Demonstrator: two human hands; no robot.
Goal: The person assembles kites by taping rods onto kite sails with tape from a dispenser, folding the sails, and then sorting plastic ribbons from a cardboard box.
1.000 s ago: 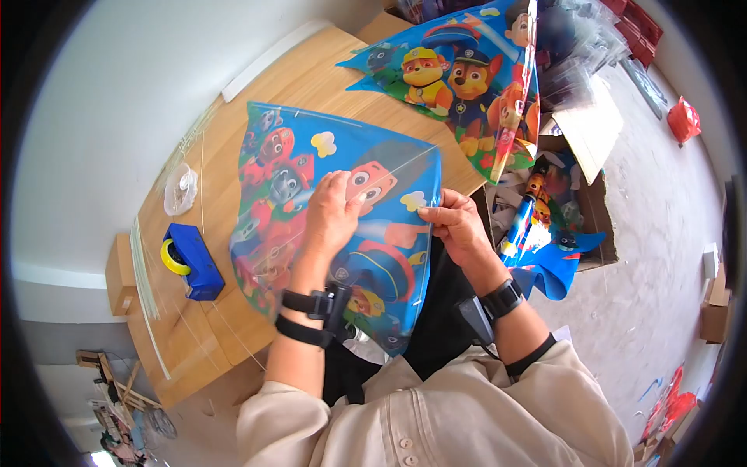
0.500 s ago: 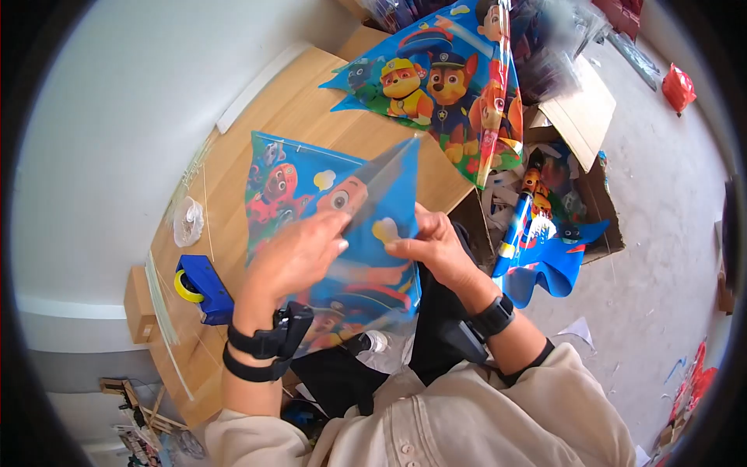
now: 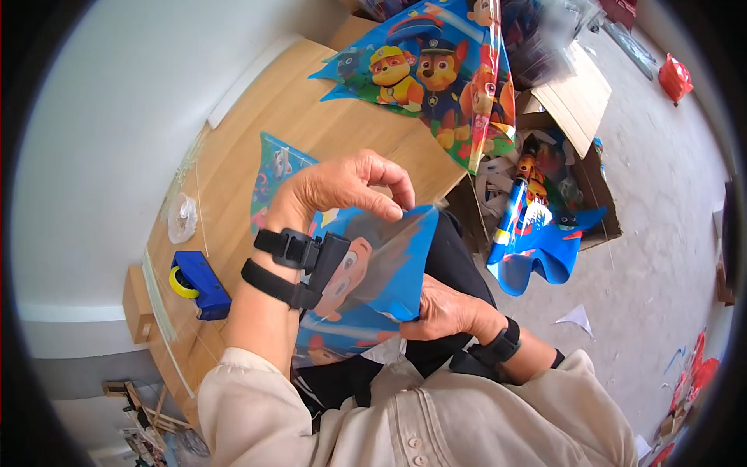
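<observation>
Right hand (image 3: 442,310) pinches the blue sheet's (image 3: 397,268) right edge; left hand (image 3: 342,185) curls beside its far corner, pinch unclear.

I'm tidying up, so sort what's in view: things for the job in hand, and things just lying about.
Job in hand:
- held printed sheet
- probably the matching sheet, pale rods and tape dispenser

Apparently just lying about:
- red bag
- white scrap

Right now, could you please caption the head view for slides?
Right hand grips a blue cartoon sheet, left hand near its corner, at a wooden table.
</observation>
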